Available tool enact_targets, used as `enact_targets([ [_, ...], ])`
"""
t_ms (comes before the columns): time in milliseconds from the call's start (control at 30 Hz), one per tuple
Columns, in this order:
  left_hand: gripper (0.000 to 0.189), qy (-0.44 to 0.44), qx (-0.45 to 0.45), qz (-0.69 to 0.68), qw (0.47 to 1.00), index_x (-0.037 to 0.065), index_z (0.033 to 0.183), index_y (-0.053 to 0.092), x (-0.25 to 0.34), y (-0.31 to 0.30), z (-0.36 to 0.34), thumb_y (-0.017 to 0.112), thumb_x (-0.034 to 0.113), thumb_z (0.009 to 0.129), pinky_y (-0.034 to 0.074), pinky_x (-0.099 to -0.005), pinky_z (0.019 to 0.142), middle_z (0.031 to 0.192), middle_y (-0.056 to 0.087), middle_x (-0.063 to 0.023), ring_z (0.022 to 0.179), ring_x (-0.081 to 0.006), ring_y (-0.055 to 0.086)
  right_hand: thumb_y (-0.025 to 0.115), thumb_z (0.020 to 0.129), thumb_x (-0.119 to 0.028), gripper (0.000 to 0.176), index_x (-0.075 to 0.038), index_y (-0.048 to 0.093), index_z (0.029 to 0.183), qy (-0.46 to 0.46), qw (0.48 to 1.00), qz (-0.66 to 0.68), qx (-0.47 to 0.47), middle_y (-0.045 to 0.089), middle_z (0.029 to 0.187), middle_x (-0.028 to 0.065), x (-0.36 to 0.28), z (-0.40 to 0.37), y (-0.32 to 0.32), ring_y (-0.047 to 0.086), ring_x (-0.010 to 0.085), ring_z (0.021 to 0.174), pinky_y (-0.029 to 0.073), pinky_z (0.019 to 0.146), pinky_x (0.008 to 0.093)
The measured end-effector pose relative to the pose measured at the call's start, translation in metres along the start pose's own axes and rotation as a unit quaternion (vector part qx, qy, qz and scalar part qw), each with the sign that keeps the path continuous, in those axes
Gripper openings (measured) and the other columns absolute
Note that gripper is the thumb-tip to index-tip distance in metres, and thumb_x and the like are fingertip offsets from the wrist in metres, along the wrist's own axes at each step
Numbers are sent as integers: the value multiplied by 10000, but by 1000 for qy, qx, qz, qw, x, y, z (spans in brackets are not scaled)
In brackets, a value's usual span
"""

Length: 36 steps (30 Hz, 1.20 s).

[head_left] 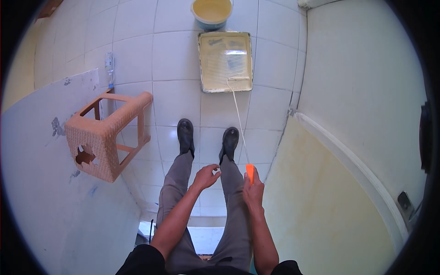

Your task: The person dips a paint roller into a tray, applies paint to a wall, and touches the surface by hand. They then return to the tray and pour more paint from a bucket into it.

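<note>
My right hand (253,189) is wrapped round the orange handle of a paint roller (236,103). The roller's long thin rod reaches forward, and its small head lies at the near right corner of a paint tray (202,62). Cream paint coats the tray's inside. My left hand (206,177) hangs in front of my legs, fingers loosely curled and apart, with nothing in it. Just beyond the tray stands a bucket (198,20) with cream-coloured contents.
On the left is a brown woven-pattern plastic stool (110,130) with a broken hole in it. Behind it a clear plastic bottle (109,68) stands on the tiled floor (176,101). A white door (362,91) and a yellowish wall surface (321,183) are on the right.
</note>
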<state>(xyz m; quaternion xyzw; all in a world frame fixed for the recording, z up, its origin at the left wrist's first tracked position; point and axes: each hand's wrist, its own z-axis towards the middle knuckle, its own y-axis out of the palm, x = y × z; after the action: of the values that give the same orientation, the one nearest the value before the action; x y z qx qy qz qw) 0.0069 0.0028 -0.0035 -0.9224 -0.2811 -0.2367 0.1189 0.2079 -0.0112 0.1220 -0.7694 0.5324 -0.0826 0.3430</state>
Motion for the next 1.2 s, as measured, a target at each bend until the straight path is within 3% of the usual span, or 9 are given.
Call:
enact_targets([
  [100,431,-2,-2,-6,1000,93,1272,680,4,1,1,674,352,927,554,-412,839,1171,739,-107,873,-266,725,531,1048,-294,491,-27,492,1457,14,999,17,-48,704,890,310,-13,15,-8,691,509,849,545,740,532],
  [300,425,1,0,-10,1000,96,1266,680,7,-5,4,675,356,929,555,-413,830,1163,739,-109,879,-268,724,515,1046,-297,481,-31,488,1446,-61,998,-10,8,704,897,317,-35,102,31,683,519,872,537,780,569],
  [500,415,2,2,-25,1000,94,1255,686,11,-5,7,677,350,929,555,-409,824,1156,739,-109,864,-266,724,515,1047,-322,506,-32,476,1460,-59,998,3,25,699,889,321,-68,128,47,683,521,860,544,771,573],
  [800,439,0,-7,-24,1000,77,1296,670,17,-14,10,672,346,949,559,-393,829,1179,736,-124,871,-266,713,502,1059,-285,443,10,504,1390,-136,986,46,85,696,861,328,-98,175,73,685,516,826,547,711,563],
  [1200,429,-1,-7,-24,1000,70,1286,668,21,-21,11,669,341,953,556,-386,825,1170,736,-127,877,-269,709,499,1058,-283,433,3,460,1380,-113,992,-23,47,695,877,327,-93,189,70,681,531,845,540,730,587],
])
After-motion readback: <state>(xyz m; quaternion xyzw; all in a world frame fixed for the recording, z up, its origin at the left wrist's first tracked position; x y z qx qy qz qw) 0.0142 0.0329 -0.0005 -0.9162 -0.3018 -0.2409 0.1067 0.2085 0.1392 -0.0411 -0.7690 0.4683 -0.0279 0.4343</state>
